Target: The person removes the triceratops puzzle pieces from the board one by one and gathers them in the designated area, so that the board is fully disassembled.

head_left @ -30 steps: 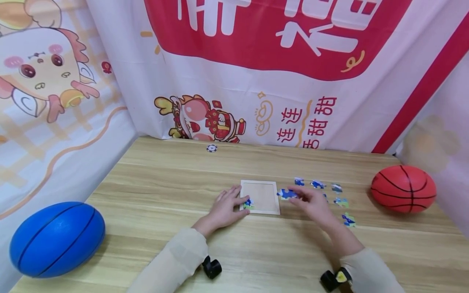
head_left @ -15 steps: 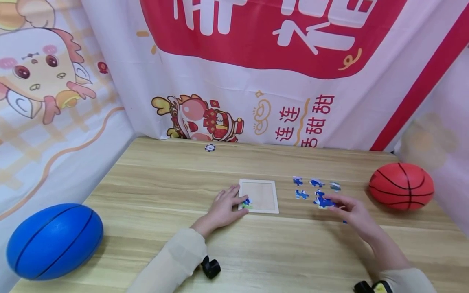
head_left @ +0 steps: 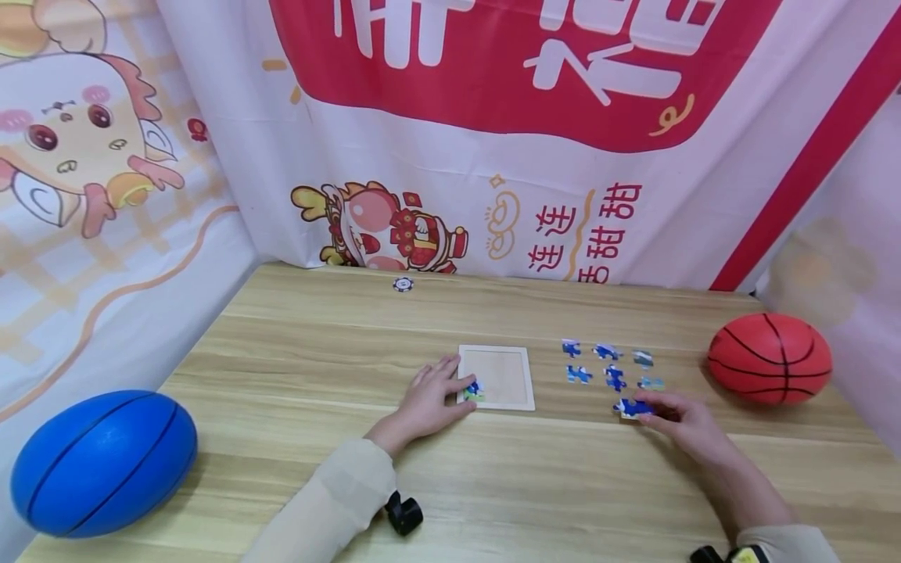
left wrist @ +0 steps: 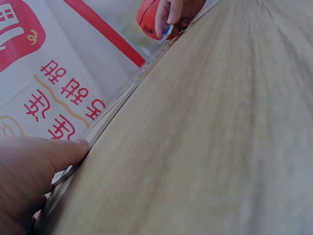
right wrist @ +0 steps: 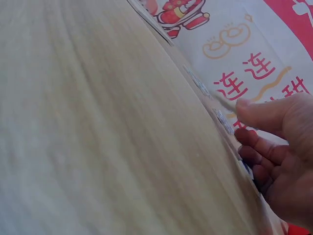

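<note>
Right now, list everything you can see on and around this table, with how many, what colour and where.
puzzle tray: one, pale wood, square, table centre.
placed piece: one, blue and green, tray's near left corner.
loose pieces: six, mostly blue, right of the tray.
held piece: one, blue, nearest of the group.
blue ball: one, near left corner.
orange ball: one, black lines, far right.
small disc: one, dark and white, by the backdrop.
table: one, light wood.
backdrop: white and red, cartoon prints.
left hand: touches the tray's left edge.
right hand: pinches the held piece.
</note>
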Available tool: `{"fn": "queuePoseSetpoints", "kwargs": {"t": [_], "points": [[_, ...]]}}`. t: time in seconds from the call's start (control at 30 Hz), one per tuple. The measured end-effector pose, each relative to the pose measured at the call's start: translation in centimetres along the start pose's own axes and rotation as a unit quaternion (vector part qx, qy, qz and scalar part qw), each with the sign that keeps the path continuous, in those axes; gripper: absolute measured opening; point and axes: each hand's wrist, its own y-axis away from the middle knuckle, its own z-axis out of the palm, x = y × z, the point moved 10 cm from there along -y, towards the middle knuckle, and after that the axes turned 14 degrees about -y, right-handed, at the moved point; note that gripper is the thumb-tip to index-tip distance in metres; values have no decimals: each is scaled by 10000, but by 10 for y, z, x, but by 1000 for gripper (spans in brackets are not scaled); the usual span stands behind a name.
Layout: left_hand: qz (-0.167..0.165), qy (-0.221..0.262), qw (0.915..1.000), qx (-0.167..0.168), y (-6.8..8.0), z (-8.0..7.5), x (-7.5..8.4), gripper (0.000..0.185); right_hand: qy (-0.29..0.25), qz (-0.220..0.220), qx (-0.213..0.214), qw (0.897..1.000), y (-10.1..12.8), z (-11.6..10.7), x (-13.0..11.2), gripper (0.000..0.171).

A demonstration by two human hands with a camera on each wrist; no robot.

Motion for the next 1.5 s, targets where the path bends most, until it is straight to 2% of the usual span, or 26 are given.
{"fn": "queuePoseSetpoints", "kwargs": {"t": [0.2,0.47,0.63,0.83,1.13,1.5], "points": [[15,6,10000,39,-1,1,-1,49,381,-439,-5,9983,-2,7,-4,33],[21,-18,10000,38,-2,0,0,49,794,-101,53,9968,-6,8,1,28],[26,-4,10000,37,-2,0,0,49,906,-181,106,9957,-6,8,-1,27],[102,-33,9999,96,-1,-2,1,49,897,-370,222,9950,-6,10,-6,25],[91,-74,9999,59,-1,0,0,49,888,-281,332,9951,-7,10,-3,25],[174,3,9997,187,0,-1,2,48,822,-157,214,9963,-6,10,-7,23]]}}
